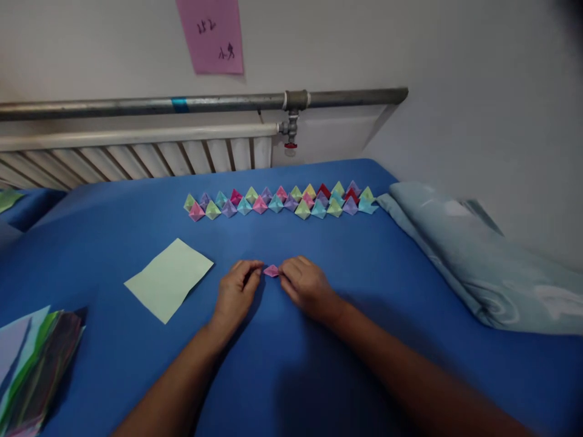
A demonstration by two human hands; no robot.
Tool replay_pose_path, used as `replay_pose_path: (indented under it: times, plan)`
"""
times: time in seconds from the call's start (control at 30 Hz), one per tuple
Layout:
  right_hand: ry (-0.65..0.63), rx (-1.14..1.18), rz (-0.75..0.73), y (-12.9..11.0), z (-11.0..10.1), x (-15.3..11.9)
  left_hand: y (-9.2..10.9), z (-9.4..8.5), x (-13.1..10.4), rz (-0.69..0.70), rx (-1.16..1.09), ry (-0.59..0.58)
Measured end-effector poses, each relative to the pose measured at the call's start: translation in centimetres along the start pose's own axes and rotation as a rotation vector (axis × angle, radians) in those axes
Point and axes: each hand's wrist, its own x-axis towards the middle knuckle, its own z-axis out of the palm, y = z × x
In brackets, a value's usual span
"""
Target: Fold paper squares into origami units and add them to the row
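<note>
A small pink paper boat (271, 271), folded into a pointed diamond shape, is held low over the blue surface (255, 376) between my two hands. My left hand (237, 290) is closed in a pinch at its left tip, thumb against index finger. On the opposite side, my right hand (306, 284) pinches the right tip, with the other fingers curled. The fingertips cover both ends of the boat. To the left of my left hand lies a flat pale green sheet of paper (168, 280). Beyond my hands, several folded paper boats (260, 204) in mixed colours stand in rows.
At the lower left is a stack of coloured paper (43, 364). A folded light blue blanket (478, 267) lies along the right wall. Behind the surface are a white radiator (150, 159), a metal pipe (228, 103) and a valve (291, 128). A pink note (212, 36) hangs above.
</note>
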Motion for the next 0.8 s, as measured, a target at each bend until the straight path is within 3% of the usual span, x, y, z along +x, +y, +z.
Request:
replay_pose_path:
  times: [0.23,0.43,0.57,0.8]
  plan:
    - [-0.104,0.138,0.101,-0.13,-0.46,0.10,-0.25,-0.30,-0.01,0.073,0.082,-0.123]
    - [-0.023,0.278,0.134,0.22,-0.37,0.06,-0.10,-0.26,0.02,0.064,0.086,-0.141]
    - [-0.039,0.303,0.211,-0.02,-0.38,0.31,-0.07,-0.13,0.03,0.091,0.089,-0.140]
    - [-0.078,0.242,0.154,-0.32,-0.31,0.56,-0.02,0.03,0.04,0.169,0.078,-0.151]
